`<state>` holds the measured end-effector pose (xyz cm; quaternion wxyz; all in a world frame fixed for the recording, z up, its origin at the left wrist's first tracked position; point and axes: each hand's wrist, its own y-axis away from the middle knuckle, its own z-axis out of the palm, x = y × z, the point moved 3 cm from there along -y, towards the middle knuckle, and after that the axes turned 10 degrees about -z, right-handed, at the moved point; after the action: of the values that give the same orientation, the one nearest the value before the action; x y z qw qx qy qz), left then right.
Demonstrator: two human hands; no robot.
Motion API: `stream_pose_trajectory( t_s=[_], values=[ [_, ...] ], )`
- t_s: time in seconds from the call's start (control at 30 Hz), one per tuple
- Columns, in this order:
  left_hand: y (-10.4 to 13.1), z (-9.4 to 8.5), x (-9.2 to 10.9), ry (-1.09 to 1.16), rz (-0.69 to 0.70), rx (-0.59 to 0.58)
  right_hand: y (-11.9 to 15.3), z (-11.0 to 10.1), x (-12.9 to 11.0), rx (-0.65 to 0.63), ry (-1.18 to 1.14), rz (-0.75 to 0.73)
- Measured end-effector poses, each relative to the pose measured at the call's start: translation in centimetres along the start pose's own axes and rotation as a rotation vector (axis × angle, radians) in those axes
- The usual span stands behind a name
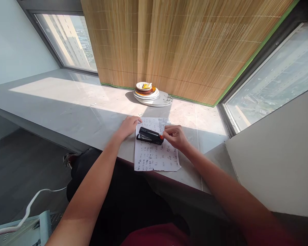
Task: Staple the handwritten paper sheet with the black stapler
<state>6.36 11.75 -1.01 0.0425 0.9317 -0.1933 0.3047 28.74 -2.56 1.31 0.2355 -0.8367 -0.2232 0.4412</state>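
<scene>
A black stapler [151, 136] lies on its side across a sheet of paper [166, 155] covered in handwriting. Its two arms are parted at the left end and meet at the right. My right hand [176, 137] pinches the small orange-red part at the stapler's right end between thumb and forefinger, the other fingers curled. My left hand [129, 125] rests palm down by the paper's upper left edge, with a fingertip on the corner and nothing in its grasp. The sheet's lower edge is uneven and reaches the front edge of the ledge.
Stacked plates and a brown dish [145, 93] stand on an oval platter [164, 99] at the back of the tiled ledge [74, 109]. Behind hangs a bamboo blind [169, 44] between windows. A white cable [29, 206] runs at lower left; a wall [274, 150] rises right.
</scene>
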Motion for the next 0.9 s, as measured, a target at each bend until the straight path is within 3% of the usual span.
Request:
stream_pose_trajectory(
  t_s=[0.33,0.57,0.77,0.83,0.9],
  values=[
    [-0.9,-0.1,-0.9,0.168,-0.113,-0.031,-0.1,0.5,0.8,-0.042,-0.089,0.014],
    [-1.8,0.7,-2.3,0.24,-0.064,-0.001,0.2,0.9,0.1,0.085,0.012,-0.037],
    [-1.8,0.5,-1.9,0.329,-0.08,0.045,0.2,3.3,0.0,-0.191,0.178,-0.015],
    [-1.4,0.0,-1.2,0.447,-0.085,0.072,0.3,3.7,0.0,-0.208,0.209,-0.038],
    [-1.0,-0.6,-0.5,0.663,-0.092,0.072,0.4,3.5,-0.2,-0.14,0.235,-0.107]
  ],
)
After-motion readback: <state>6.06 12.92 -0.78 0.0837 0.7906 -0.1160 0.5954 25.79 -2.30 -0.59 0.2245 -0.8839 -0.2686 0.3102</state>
